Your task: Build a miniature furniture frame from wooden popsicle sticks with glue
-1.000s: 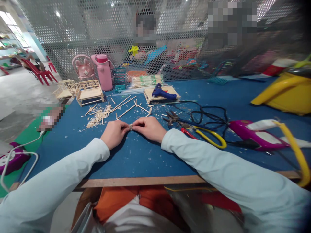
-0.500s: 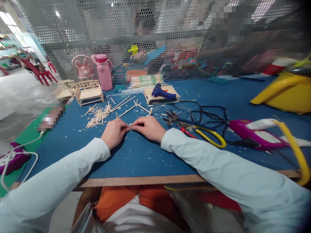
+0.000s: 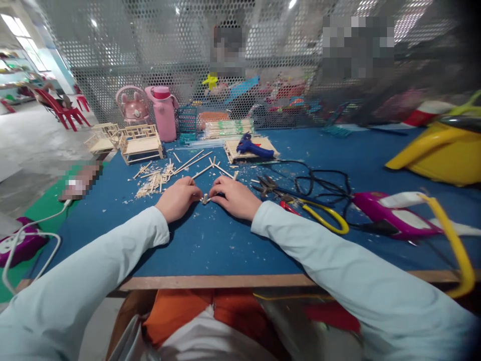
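Note:
A small frame of thin wooden sticks (image 3: 203,171) lies on the blue tabletop, with short upright pegs at its corners. Its near corner (image 3: 205,199) points toward me and shows between my fingertips. My left hand (image 3: 178,199) is closed, thumb and fingers pinching the left side by that corner. On the other side my right hand (image 3: 236,197) pinches the right stick close to the same corner. Both hands cover parts of the sides. Loose cut sticks (image 3: 156,179) lie in a pile beyond my left hand.
A blue glue gun (image 3: 255,146) rests on a wooden stick panel (image 3: 231,153). Pliers (image 3: 271,186) with yellow and red handles, black cable and a purple power strip (image 3: 398,213) lie right. Miniature stick beds (image 3: 141,141) and a pink bottle (image 3: 164,118) stand back left, before a perforated metal screen (image 3: 150,45).
My fingertips have drawn slightly apart, so the near corner of the stick frame shows more plainly between them. The whole view has shifted a little.

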Motion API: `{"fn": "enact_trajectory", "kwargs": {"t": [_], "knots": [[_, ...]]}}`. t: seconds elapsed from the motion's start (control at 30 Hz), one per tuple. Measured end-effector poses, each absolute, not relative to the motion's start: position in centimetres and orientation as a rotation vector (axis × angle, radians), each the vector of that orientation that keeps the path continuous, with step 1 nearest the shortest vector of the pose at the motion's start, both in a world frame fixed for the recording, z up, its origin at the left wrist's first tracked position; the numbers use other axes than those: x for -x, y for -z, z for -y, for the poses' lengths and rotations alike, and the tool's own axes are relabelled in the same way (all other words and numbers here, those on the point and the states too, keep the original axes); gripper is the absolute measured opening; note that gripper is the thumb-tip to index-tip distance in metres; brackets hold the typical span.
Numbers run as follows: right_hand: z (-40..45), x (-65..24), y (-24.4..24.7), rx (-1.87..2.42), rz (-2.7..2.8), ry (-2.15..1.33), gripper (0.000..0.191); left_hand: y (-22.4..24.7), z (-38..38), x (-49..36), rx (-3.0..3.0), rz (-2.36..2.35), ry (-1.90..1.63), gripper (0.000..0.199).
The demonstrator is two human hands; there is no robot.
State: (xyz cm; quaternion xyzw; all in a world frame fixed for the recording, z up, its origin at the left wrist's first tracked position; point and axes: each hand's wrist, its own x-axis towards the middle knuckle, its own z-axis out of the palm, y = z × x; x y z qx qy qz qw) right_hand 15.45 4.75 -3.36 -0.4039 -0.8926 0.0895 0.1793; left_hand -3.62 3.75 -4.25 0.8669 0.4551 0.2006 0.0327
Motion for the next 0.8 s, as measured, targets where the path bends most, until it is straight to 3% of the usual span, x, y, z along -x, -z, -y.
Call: {"fn": "enact_trajectory", "kwargs": {"t": [0.27, 0.5, 0.8], "knots": [[-4.4, -16.0, 2.5, 0.992, 2.208, -0.212, 0.024, 3.8, -3.5, 3.8, -2.605, -1.233, -0.804, 0.019], [-4.1, -15.9, 2.9, 1.124, 2.262, -0.398, 0.027, 3.5, -3.0, 3.6, -2.574, -1.309, -0.653, 0.018], [-4.5, -15.4, 3.3, 1.025, 2.44, -0.345, 0.014, 2.4, -0.2, 2.7, -2.514, -1.459, -0.698, 0.014]]}}
